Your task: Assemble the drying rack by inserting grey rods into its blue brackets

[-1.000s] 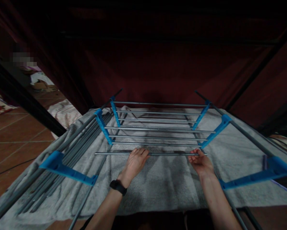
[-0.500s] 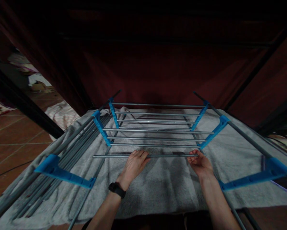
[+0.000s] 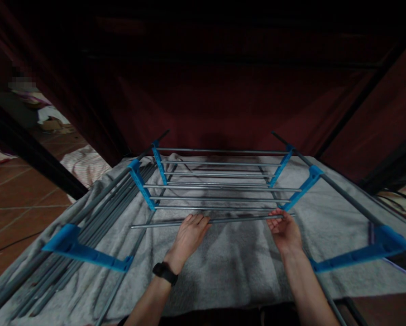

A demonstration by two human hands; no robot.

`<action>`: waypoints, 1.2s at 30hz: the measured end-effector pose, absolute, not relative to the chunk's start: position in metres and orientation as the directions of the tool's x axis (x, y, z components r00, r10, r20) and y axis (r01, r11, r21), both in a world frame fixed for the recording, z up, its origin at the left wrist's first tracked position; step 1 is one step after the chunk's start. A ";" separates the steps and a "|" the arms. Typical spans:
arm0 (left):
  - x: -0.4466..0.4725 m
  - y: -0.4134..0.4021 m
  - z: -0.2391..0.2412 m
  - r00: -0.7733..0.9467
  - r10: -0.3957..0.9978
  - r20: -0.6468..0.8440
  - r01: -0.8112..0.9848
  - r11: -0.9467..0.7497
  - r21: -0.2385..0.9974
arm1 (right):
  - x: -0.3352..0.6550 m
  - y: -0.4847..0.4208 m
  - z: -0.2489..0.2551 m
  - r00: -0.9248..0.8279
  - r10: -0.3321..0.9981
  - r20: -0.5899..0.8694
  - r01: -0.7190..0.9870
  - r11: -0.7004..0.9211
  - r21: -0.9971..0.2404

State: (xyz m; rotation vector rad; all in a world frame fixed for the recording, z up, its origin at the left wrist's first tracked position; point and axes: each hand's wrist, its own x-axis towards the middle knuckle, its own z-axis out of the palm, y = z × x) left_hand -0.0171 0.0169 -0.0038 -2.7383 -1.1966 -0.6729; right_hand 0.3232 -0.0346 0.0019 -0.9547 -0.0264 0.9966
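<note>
A loose grey metal rod (image 3: 155,223) lies crosswise in front of me, slightly tilted with its right end higher. My left hand (image 3: 189,235), with a black watch on the wrist, has its fingers curled over the rod near its middle. My right hand (image 3: 284,228) grips the rod's right end, close to a blue plastic bracket (image 3: 303,189). Beyond the rod, several parallel grey rods (image 3: 219,186) are fitted between blue brackets (image 3: 140,183) of a drying rack (image 3: 341,192). A grey towel (image 3: 236,262) lies spread under everything.
More rods (image 3: 97,217) and a blue bracket (image 3: 83,251) lie at the left side of the rack; another blue bracket (image 3: 365,253) lies at the right. Dark red fabric (image 3: 223,99) hangs behind. Tiled floor (image 3: 16,203) and a striped cloth (image 3: 85,163) are at the left.
The rod's right end has risen a little toward the right blue bracket, so the rod now tilts. Both hands keep their hold in nearly the same places.
</note>
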 end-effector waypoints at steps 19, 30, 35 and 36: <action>-0.024 0.016 0.005 0.582 0.621 0.525 0.695 -0.715 0.076 | 0.322 -0.037 0.013 0.634 0.645 -0.428 -0.664 0.169 -0.729; -0.029 0.020 0.008 0.551 0.615 0.565 0.700 -0.708 0.088 | 0.324 -0.035 0.002 0.697 0.644 -0.316 -0.588 0.260 -0.766; -0.035 0.021 0.010 0.505 0.659 0.557 0.729 -0.672 0.134 | 0.331 -0.037 -0.003 0.719 0.635 -0.282 -0.577 0.318 -0.752; -0.037 0.021 0.010 0.490 0.667 0.561 0.736 -0.661 0.143 | 0.333 -0.037 -0.003 0.717 0.634 -0.289 -0.581 0.315 -0.750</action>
